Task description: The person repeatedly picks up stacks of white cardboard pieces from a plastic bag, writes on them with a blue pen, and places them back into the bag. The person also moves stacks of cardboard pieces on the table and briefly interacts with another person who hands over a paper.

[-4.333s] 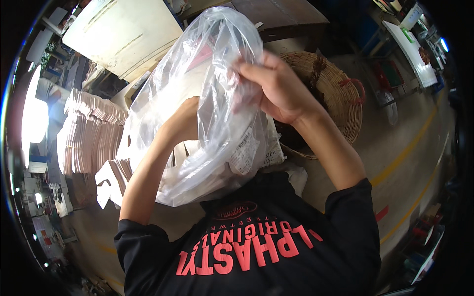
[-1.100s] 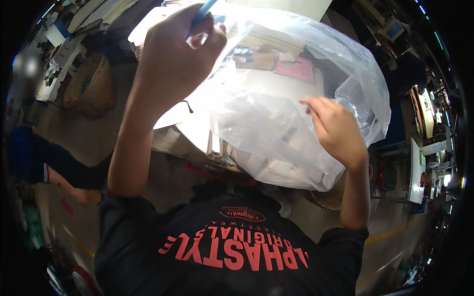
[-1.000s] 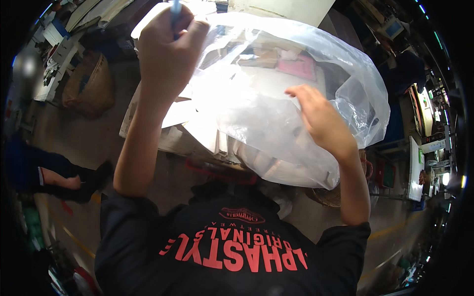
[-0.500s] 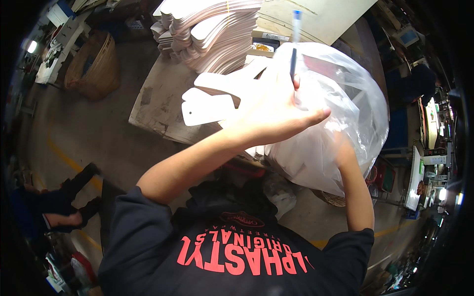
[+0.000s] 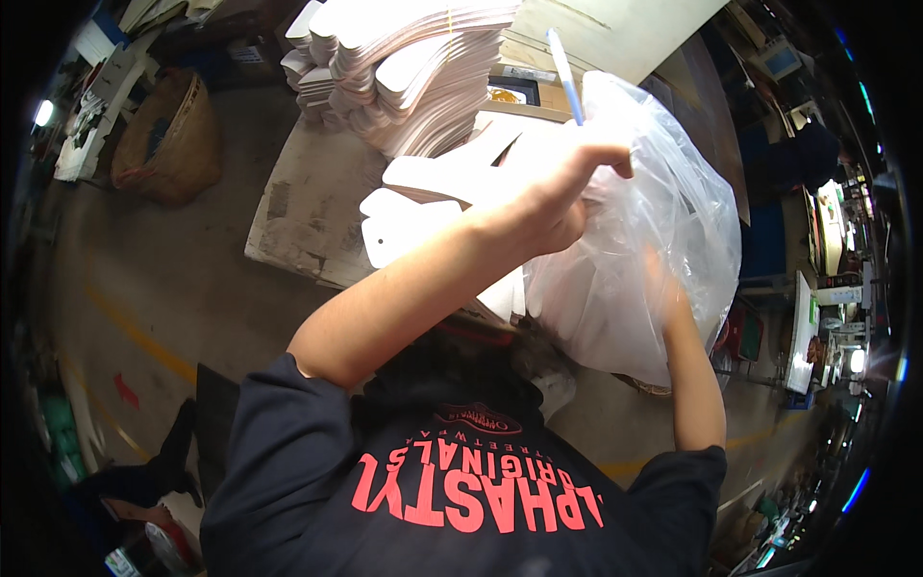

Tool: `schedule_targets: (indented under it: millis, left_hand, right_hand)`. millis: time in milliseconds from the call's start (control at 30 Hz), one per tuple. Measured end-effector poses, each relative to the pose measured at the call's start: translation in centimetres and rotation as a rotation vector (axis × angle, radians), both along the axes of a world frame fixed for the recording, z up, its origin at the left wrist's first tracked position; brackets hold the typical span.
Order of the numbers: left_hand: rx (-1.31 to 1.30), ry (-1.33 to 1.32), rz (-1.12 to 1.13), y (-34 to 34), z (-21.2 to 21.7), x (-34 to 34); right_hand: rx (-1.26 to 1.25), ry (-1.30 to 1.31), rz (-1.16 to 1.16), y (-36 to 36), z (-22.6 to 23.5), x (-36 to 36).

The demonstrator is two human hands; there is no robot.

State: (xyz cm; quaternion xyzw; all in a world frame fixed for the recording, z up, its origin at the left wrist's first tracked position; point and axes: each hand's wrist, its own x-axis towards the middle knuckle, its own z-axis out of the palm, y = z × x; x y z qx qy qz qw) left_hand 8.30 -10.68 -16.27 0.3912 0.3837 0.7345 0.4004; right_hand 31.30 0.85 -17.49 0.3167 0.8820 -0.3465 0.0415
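My left hand [image 5: 565,188] is closed at the side of a large clear plastic bag [image 5: 673,173], with its fingers curled against the film. A blue and white pen [image 5: 563,72] sticks up out of this same hand. The bag hides most of my right hand [image 5: 660,274]; only a blurred shape shows through the film, so its fingers cannot be made out. Beneath my left forearm lie loose white flat pieces with rounded ends [image 5: 409,223], one with a small dark hole. More white pieces [image 5: 505,293] stand by the bag's left side.
Behind my left hand, a tall stack of similar white pieces [image 5: 413,67], with a yellow band, stands on a worn table [image 5: 308,207]. A small dark tray [image 5: 514,89] with something yellow sits beside it. A wicker basket [image 5: 168,139] is on the floor at left; a person's leg [image 5: 178,442] shows lower left.
My left thumb has bent in toward the bag, and the pen has tilted to the left. The bag has narrowed and shifted slightly left. The person at lower left has moved down toward the rim.
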Motion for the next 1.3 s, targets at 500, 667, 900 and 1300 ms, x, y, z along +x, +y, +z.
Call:
schedule_targets:
  millis: [500, 667, 900, 1300]
  left_hand:
    - [-0.142, -0.364, -0.323, -0.2, 13.3, 5.8]
    - [-0.128, -0.277, -0.304, -0.8, 14.3, 5.9]
    - [-0.183, 0.574, -0.258, -1.0, 15.2, 3.9]
    - [-0.143, -0.048, -0.283, -1.3, 13.1, 2.3]
  right_hand:
    - [0.11, -0.064, 0.021, -1.0, 2.2, 3.5]
    - [0.18, -0.058, 0.067, -1.2, 2.2, 2.8]
    - [0.217, -0.051, 0.109, -1.2, 1.6, 2.2]
    - [0.415, 0.018, 0.21, -0.2, -2.3, 1.2]
